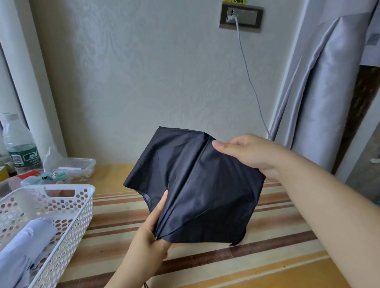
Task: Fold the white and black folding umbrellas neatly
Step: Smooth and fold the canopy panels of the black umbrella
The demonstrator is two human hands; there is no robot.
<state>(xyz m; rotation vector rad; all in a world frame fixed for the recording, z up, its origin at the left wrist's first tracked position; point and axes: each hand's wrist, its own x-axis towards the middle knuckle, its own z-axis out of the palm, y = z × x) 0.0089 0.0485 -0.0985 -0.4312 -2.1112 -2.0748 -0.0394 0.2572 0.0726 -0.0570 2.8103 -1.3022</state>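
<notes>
the soft black cloth folding umbrella (197,185) is held up in the air over the striped worktop (267,236). its thin cloth looks light, floppy and a bit slippery, so the stiff rib ends seem the best places to hold. the left hand (152,236) pinches the near tip. the right hand (248,154) grips the far edge. the handle is hidden. the pale white folding umbrella (24,246) lies in the white plastic basket (82,205), left of the black one, partly cut off.

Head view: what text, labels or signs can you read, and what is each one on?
Water bottle green label: white characters and a barcode, too blurred to read.
Yellow sticker above the wall socket: dark characters, cut off by the frame edge, unreadable.
Black umbrella and white basket: no text visible.
</notes>
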